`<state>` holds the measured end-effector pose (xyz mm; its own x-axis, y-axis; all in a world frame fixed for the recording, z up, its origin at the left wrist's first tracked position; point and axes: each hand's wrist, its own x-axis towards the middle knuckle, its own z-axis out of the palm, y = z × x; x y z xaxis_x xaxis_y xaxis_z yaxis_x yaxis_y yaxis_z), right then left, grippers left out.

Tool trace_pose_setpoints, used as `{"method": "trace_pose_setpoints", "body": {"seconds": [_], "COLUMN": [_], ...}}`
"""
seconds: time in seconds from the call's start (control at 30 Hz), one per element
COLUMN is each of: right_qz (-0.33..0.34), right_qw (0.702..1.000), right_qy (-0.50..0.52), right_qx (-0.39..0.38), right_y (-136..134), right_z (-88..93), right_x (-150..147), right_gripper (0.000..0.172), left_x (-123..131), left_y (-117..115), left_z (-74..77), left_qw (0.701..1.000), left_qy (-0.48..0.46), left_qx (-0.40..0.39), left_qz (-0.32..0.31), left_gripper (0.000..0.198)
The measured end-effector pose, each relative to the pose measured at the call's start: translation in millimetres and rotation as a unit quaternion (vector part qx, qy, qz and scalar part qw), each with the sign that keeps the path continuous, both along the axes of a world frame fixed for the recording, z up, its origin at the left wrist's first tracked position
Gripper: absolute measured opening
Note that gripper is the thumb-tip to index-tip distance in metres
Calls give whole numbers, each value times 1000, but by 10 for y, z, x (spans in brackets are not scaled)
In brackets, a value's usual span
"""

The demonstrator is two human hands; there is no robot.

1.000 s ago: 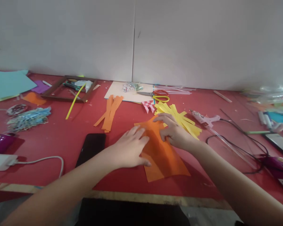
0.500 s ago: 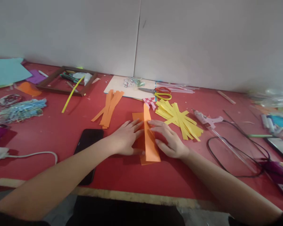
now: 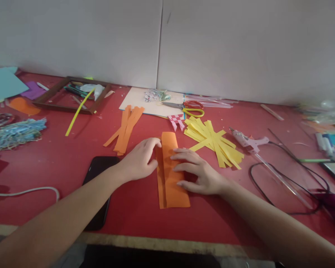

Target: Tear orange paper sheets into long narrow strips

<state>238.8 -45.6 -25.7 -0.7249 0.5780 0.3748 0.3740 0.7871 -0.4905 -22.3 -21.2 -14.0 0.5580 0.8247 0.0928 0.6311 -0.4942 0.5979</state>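
Observation:
A folded orange paper (image 3: 171, 186) lies on the red table in front of me, its upper layer covering most of the lower one and leaving a narrow strip bare along the left. My right hand (image 3: 201, 173) rests on the upper layer with fingers spread. At the paper's upper left edge is my left hand (image 3: 141, 160), its fingers bent and the thumb apart from them. Beyond it lie orange paper strips (image 3: 130, 126). Yellow paper strips (image 3: 212, 139) form a loose pile past my right hand, near a small pink-and-white woven paper piece (image 3: 176, 121).
A black phone (image 3: 96, 193) lies under my left forearm. Scissors (image 3: 184, 108) rest partly on a pale sheet (image 3: 134, 100). At right are a pink glue gun (image 3: 248, 141) and its black cable (image 3: 252, 182). A brown frame (image 3: 48, 96) holds small items at back left.
The orange paper's raised flap has come down flatter and the paper sits nearer me. My left hand has drawn back to the paper's left edge; my right hand now lies over the flap.

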Motion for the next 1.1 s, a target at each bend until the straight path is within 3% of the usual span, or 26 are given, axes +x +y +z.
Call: {"method": "trace_pose_setpoints", "body": {"seconds": [0.23,0.4,0.5,1.0,1.1], "right_qz": [8,19,17,4,7], "right_qw": [998,994,991,987,988], "right_qy": [-67,-107,-129,-156,-151], "right_qx": [-12,-22,-25,-37,-40], "right_y": [-29,-41,-48,-62,-58], "right_z": [29,49,59,54,57], "right_x": [-29,-67,-93,-127,-127], "right_gripper": [47,63,67,74,75], "left_x": [36,5,-6,-22,-27], "left_y": [9,71,89,74,102], "left_z": [-28,36,58,-7,-43], "left_qw": [998,992,989,986,994], "left_qy": [51,100,118,147,107], "left_qx": [41,9,16,-2,-15], "left_qz": [-5,-83,-93,-74,-23], "left_gripper": [58,100,120,130,110]}}
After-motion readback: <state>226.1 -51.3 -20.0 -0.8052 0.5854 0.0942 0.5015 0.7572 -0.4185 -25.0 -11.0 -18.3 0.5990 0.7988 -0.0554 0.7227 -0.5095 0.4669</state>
